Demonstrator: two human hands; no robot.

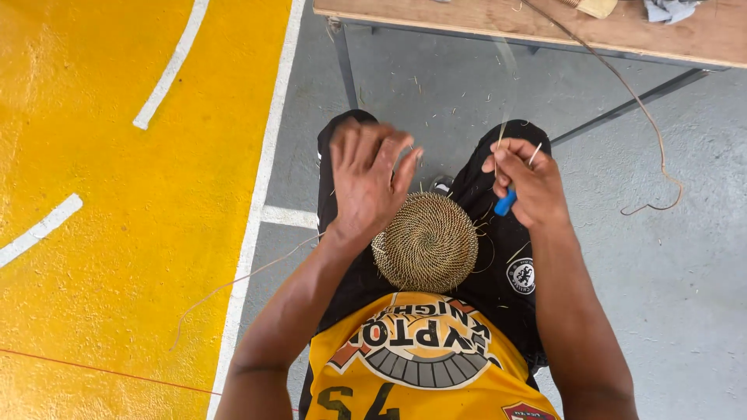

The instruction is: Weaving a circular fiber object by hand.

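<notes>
Straw-coloured fibre has been coiled round and round into a small disc, and it is rested on the lap, on the black shorts, between the two arms. It is not held by either hand just now.

The left hand is lifted above the disc with the fingers spread wide and nothing gripped in them. One thin strand can be seen running from near this wrist out over the grey floor toward the yellow paint. Whether it is touched by the hand cannot be told.

The right hand is closed tight on a small tool with a blue handle. A thin strand is pinched up near the fingertips too.

The disc is probably very light. It looks stiff in the middle, where the coils are packed close, and looser at the edge, where short ends stick out. It could be bent or pulled apart if squeezed hard, so it is best taken by the rim, with the thumb on top and fingers under it. The strands look thin and springy and might be snapped by a sharp fold.

A wooden table stands ahead, and a long curved stick hangs down from it.
</notes>
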